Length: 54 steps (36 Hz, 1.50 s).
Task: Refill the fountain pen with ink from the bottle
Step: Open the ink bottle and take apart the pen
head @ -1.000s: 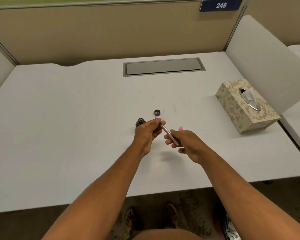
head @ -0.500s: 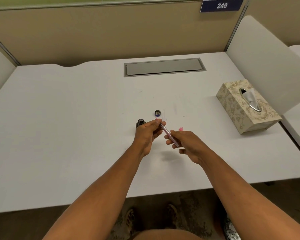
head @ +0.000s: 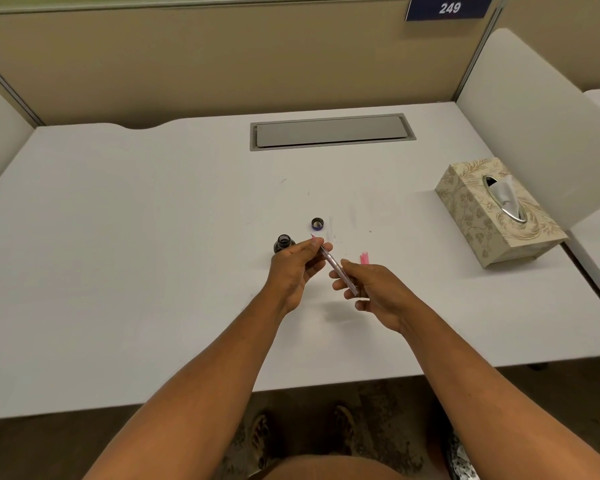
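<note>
White desk: uncapped ink bottle, dark inside; cap apart.

ink bottle lower right hidden behind left hand; pen rear end buried in right hand; nib too small to tell.

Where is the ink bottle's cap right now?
In the head view, the cap lies loose on the desk, just beyond and right of the open ink bottle, past the left hand.
</note>
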Motion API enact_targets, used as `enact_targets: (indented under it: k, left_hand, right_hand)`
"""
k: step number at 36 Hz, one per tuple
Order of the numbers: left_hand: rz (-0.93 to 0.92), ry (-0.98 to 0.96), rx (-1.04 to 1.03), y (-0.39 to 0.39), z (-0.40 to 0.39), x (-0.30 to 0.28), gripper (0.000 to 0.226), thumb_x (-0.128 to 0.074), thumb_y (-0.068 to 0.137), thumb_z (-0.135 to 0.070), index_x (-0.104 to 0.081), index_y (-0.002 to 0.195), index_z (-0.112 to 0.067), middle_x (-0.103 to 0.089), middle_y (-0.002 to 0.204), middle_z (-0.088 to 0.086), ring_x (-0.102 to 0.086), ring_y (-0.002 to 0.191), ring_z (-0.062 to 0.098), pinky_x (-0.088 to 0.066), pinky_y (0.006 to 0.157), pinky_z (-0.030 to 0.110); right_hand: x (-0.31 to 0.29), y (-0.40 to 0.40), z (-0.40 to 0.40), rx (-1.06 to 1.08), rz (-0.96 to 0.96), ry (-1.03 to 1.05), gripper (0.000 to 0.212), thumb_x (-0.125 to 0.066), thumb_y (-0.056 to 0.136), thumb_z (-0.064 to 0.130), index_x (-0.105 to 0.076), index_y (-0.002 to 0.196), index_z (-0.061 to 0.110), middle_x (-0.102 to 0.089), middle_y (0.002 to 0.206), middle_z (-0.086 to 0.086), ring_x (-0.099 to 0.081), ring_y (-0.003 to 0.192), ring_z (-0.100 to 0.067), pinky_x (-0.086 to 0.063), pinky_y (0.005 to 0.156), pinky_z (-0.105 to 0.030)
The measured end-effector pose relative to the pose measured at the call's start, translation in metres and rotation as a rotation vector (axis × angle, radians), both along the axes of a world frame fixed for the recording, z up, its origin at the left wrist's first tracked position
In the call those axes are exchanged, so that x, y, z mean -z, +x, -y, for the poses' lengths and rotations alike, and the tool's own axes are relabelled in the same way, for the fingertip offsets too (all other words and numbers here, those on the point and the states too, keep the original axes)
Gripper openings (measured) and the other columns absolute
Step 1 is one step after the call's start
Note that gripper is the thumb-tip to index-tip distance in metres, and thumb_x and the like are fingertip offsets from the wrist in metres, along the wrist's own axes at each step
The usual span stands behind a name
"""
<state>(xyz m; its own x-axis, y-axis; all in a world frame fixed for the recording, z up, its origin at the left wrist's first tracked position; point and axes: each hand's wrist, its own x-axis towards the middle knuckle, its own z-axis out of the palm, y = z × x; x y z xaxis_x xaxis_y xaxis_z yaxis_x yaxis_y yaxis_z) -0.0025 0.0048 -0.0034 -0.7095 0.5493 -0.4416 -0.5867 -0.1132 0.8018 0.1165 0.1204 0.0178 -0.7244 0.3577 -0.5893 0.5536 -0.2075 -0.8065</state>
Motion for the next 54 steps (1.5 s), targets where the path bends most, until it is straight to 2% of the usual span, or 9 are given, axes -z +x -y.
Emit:
enact_targets:
  k: [10,14,20,29,35,39,47,50,54]
  left_hand:
    - [0.005,-0.002,0.007,0.002,0.002,0.002,0.015,-0.060,0.098,-0.013,-0.074,0.093,-0.009,-0.078,0.086,0.003,-0.069,0.090,0.017,-0.056,0.087,0.030]
    - [0.010,-0.002,0.000,0.002,0.003,0.004,0.014,-0.061,0.098,-0.013,-0.074,0.094,-0.008,-0.078,0.086,0.003,-0.070,0.089,0.016,-0.055,0.086,0.029]
    - [0.011,-0.004,-0.001,0.004,0.006,0.006,0.013,-0.062,0.097,-0.013,-0.074,0.095,-0.008,-0.078,0.088,0.004,-0.069,0.090,0.016,-0.056,0.088,0.030]
    - [-0.002,-0.019,-0.009,0.004,0.004,0.004,0.013,-0.062,0.097,-0.013,-0.073,0.093,-0.009,-0.078,0.087,0.004,-0.070,0.090,0.017,-0.056,0.084,0.028]
    - [-0.001,-0.022,-0.005,0.004,0.005,0.005,0.014,-0.062,0.097,-0.013,-0.074,0.091,-0.009,-0.078,0.086,0.004,-0.069,0.090,0.016,-0.056,0.084,0.029]
    - [-0.004,-0.030,-0.006,0.003,0.005,0.007,0.012,-0.062,0.097,-0.012,-0.073,0.092,-0.009,-0.078,0.086,0.004,-0.070,0.089,0.016,-0.056,0.085,0.029]
    - [-0.003,-0.030,-0.004,0.002,0.005,0.004,0.015,-0.061,0.098,-0.012,-0.073,0.090,-0.009,-0.077,0.086,0.003,-0.069,0.089,0.016,-0.056,0.088,0.030]
    - [0.006,-0.027,-0.008,0.002,0.005,0.004,0.015,-0.061,0.097,-0.012,-0.073,0.089,-0.009,-0.077,0.085,0.003,-0.069,0.088,0.016,-0.055,0.086,0.029]
    - [0.010,-0.025,-0.007,0.002,0.004,0.005,0.014,-0.062,0.097,-0.013,-0.074,0.090,-0.009,-0.078,0.085,0.004,-0.069,0.089,0.016,-0.055,0.086,0.029]
  right_hand:
    - [0.002,0.002,0.006,0.037,-0.024,0.019,0.016,-0.072,0.089,0.034,-0.071,0.094,0.018,-0.068,0.087,-0.003,-0.056,0.078,-0.017,-0.043,0.067,-0.031]
    - [0.002,0.004,0.007,0.051,-0.004,-0.017,0.025,-0.067,0.092,0.039,-0.072,0.102,0.016,-0.070,0.092,-0.004,-0.057,0.079,-0.017,-0.043,0.072,-0.033]
    - [0.003,0.008,0.010,0.048,0.021,-0.068,0.042,-0.052,0.099,0.047,-0.076,0.104,0.013,-0.072,0.085,0.001,-0.056,0.074,-0.013,-0.041,0.071,-0.031]
    - [0.003,0.008,0.010,0.080,-0.010,-0.034,0.014,-0.071,0.090,0.031,-0.071,0.095,0.018,-0.066,0.089,-0.004,-0.056,0.078,-0.017,-0.043,0.067,-0.030]
    - [0.005,0.009,0.009,0.078,0.020,-0.054,0.039,-0.058,0.095,0.049,-0.074,0.107,0.015,-0.074,0.088,0.000,-0.059,0.076,-0.014,-0.041,0.074,-0.033]
    - [0.007,0.009,0.009,0.047,0.019,-0.033,0.036,-0.051,0.100,0.041,-0.076,0.101,0.015,-0.073,0.083,0.003,-0.058,0.075,-0.012,-0.040,0.075,-0.033]
    - [0.008,0.008,0.008,0.079,-0.017,-0.022,0.013,-0.070,0.090,0.030,-0.072,0.096,0.018,-0.068,0.089,-0.002,-0.057,0.076,-0.016,-0.041,0.071,-0.032]
    - [0.008,0.007,0.007,0.076,-0.012,-0.044,0.021,-0.069,0.091,0.036,-0.071,0.103,0.019,-0.076,0.100,-0.001,-0.062,0.082,-0.016,-0.042,0.075,-0.034]
    - [0.007,0.006,0.006,0.050,0.009,-0.080,0.034,-0.057,0.096,0.047,-0.072,0.108,0.019,-0.077,0.100,-0.002,-0.064,0.081,-0.015,-0.041,0.076,-0.033]
